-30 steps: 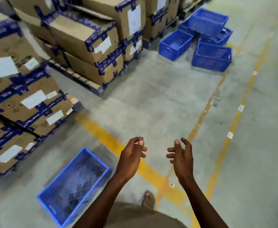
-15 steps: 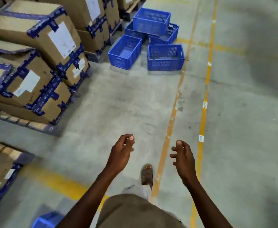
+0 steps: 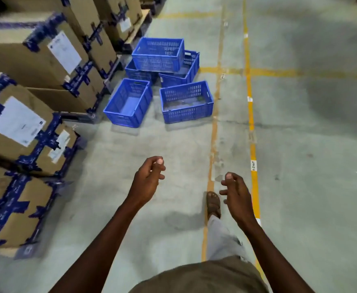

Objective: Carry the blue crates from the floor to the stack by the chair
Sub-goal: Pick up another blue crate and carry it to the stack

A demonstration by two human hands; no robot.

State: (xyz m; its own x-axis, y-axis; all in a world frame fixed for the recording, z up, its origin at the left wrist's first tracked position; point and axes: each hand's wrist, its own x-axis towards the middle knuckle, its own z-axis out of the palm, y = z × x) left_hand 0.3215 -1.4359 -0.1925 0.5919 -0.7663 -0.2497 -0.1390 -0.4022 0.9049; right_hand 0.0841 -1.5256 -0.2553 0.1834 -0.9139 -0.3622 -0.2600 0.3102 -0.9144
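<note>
Person, seen from a head-worn camera. Both forearms bare to the lower edge of the view; no sleeves, watch, bands or rings visible. Left hand (image 3: pixel 147 180) and right hand (image 3: pixel 235 194) ungloved, with short, pale fingernails showing on the thumbs. Upper garment (image 3: pixel 200 278): olive-brown fabric, plain, no print or seams discernible. Trouser leg (image 3: pixel 222 237): light grey, loose, lightly creased. Footwear: one brown open sandal (image 3: pixel 213 203) with broad straps, toes exposed.
</note>
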